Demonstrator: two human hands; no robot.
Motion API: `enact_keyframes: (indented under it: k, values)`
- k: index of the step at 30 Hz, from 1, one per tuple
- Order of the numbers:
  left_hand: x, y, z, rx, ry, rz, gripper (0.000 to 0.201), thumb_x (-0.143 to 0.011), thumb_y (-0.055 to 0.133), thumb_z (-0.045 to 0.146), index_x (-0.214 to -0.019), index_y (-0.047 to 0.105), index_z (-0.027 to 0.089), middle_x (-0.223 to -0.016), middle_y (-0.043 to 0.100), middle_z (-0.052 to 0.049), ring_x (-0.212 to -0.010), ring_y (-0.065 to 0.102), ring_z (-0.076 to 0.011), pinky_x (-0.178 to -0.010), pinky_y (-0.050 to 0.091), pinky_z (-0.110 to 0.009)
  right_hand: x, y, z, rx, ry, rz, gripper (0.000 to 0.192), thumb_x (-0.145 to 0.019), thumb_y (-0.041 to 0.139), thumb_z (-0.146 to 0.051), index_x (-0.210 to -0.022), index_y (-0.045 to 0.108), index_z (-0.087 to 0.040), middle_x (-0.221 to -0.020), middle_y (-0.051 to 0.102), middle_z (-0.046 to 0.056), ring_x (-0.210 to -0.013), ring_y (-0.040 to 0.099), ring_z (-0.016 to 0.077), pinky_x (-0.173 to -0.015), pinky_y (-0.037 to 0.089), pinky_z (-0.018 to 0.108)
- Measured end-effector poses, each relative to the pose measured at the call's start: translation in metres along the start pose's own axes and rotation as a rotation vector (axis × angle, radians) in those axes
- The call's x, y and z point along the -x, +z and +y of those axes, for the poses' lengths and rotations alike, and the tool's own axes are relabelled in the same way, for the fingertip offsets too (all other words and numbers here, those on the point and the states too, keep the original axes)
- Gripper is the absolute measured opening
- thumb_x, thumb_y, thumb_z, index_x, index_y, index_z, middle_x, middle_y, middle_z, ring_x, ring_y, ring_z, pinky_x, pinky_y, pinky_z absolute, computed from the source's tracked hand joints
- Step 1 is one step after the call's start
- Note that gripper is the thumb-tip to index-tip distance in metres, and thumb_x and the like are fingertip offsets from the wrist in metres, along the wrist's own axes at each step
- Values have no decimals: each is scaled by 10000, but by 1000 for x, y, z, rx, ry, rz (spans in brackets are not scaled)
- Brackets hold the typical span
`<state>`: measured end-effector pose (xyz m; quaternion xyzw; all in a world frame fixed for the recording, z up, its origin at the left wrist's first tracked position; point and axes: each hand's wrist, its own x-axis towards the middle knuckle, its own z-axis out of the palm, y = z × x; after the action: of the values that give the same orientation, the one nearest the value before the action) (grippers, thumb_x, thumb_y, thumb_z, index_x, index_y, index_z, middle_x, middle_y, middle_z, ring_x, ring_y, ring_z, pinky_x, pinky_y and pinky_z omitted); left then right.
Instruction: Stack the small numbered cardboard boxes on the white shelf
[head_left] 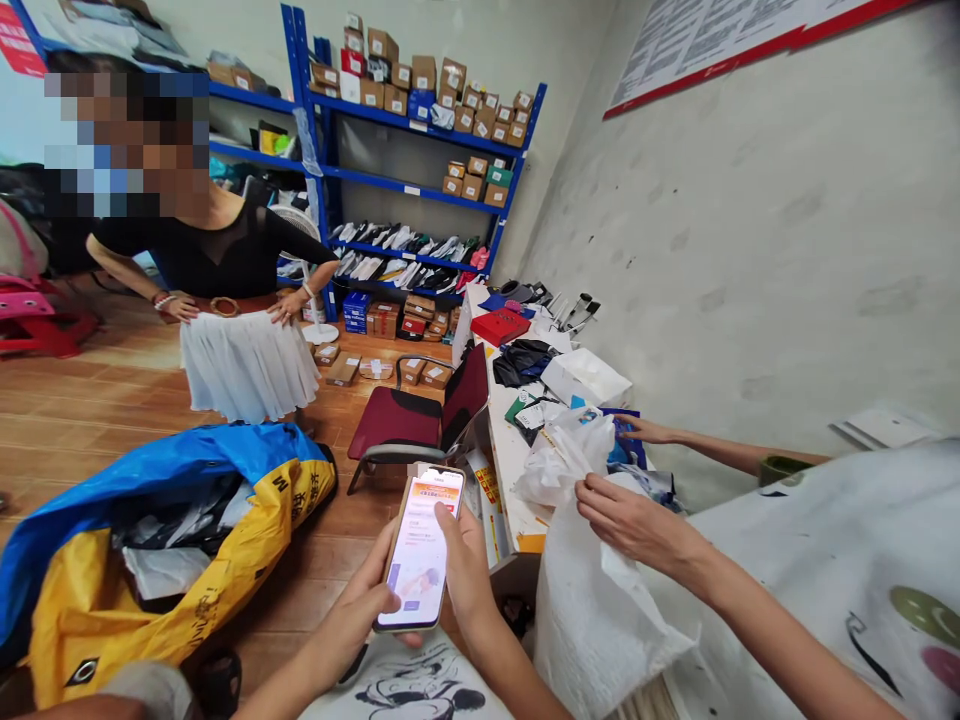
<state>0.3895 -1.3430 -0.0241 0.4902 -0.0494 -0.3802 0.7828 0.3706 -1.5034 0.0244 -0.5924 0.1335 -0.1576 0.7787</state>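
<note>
A smartphone with a lit white screen and an orange banner is tilted up towards me at the bottom centre. My left hand is closed around its lower left side, thumb over the screen's corner. On the other edge my right hand is closed too, with its thumb on the upper right of the screen and its other fingers partly hidden behind the phone. A white shirt with a black cartoon drawing shows below my hands.
Close on the right, a co-worker's hands handle a white plastic bag by the cluttered white table. A maroon chair, a blue-and-yellow sack, a standing person and blue shelves with parcels are ahead.
</note>
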Motion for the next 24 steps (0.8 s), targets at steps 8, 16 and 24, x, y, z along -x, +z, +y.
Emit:
enact_keyframes:
  k: [8, 16, 24]
  values:
    - [4, 8, 6, 133, -21, 62, 1009, -516, 480, 75, -1427, 101, 281, -1320, 446, -85, -815, 547, -223, -513, 529, -306, 15, 16, 36, -109, 178, -252, 408, -724, 504, -311, -1111, 471, -188, -1003, 655, 53, -831, 620, 207, -706, 492, 317]
    - [8, 8, 12, 121, -1, 31, 942, -540, 451, 90, -1413, 149, 275, -1237, 520, -89, -740, 576, -211, -502, 542, -336, 25, 7, 42, -36, 115, -406, 575, -664, 543, -195, -1219, 396, -227, -1077, 613, 41, -917, 587, 219, -757, 478, 346]
    - [10, 9, 13, 69, 18, 20, 829, -647, 479, 161, -1405, 162, 273, -1240, 516, -109, -806, 599, -262, -485, 545, -340, 25, 3, 43, 11, 57, -486, 600, -676, 620, -293, -1218, 363, -310, -1163, 565, 32, -1046, 548, 267, -873, 443, 414]
